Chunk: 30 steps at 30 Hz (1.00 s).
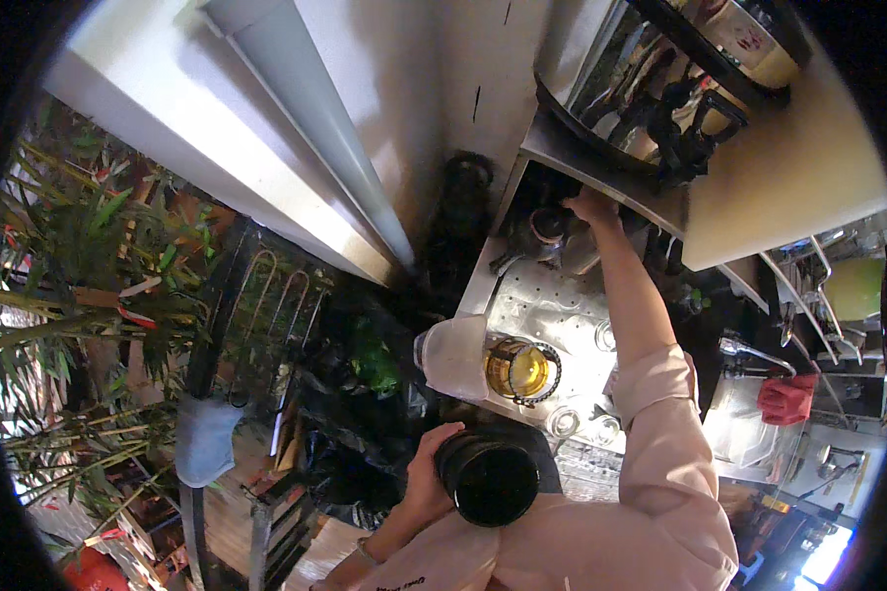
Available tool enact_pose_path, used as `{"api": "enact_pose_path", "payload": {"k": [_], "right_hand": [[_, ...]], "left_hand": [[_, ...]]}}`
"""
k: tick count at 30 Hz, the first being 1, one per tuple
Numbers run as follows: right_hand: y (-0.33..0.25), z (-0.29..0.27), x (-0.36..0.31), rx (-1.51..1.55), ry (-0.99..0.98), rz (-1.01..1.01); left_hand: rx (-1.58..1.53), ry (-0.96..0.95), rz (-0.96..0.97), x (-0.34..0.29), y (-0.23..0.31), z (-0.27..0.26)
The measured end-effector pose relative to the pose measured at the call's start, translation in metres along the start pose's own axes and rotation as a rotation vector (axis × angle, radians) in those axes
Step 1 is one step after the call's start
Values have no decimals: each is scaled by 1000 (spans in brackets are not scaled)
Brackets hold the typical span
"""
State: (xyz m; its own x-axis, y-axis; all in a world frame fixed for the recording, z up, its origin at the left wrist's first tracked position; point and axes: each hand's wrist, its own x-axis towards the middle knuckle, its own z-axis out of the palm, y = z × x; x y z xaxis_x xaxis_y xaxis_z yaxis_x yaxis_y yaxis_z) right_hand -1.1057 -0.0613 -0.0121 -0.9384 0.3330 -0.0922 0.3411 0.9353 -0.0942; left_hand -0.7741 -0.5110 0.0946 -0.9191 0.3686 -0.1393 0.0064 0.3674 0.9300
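Observation:
My left hand (430,481) is wrapped around the side of a black round container (493,483), held close to my body. Its inside looks dark, and what it may hold cannot be made out. My right arm stretches to the far end of a perforated metal counter (532,300), below a shelf. There my right hand (591,205) is beside a clear glass jar (547,225); the ends of its fingers are lost in shadow. Between my arms stands a glass vessel with amber liquid (527,372), next to a whitish plastic pitcher (453,357).
Small glasses (564,423) stand at the counter's near edge. Above my right arm juts a shelf with a pale cutting board (788,197). A red cloth (786,398) hangs by the faucet (754,355) at right. Black plastic bags (350,433) and leafy plants (108,286) lie left.

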Motion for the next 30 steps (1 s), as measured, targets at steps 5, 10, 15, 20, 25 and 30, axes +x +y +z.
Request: {"api": "enact_pose_path", "payload": {"k": [5, 10, 15, 20, 25, 30], "right_hand": [[9, -3, -24, -84, 323, -51], [28, -41, -90, 997, 655, -77], [52, -32, -185, 931, 965, 513], [65, -30, -326, 2140, 744, 764], [83, -60, -467, 2730, 502, 424], [118, -88, -617, 2723, 869, 310]], "left_hand": [[-140, -46, 116, 8, -15, 8], [-451, -208, 273, 29, -26, 27], [-477, -451, 350, 39, -35, 56], [-452, -611, 517, 41, -38, 99], [-400, -692, 608, 17, -10, 144], [269, -1079, 709, -26, 36, 215]]}}
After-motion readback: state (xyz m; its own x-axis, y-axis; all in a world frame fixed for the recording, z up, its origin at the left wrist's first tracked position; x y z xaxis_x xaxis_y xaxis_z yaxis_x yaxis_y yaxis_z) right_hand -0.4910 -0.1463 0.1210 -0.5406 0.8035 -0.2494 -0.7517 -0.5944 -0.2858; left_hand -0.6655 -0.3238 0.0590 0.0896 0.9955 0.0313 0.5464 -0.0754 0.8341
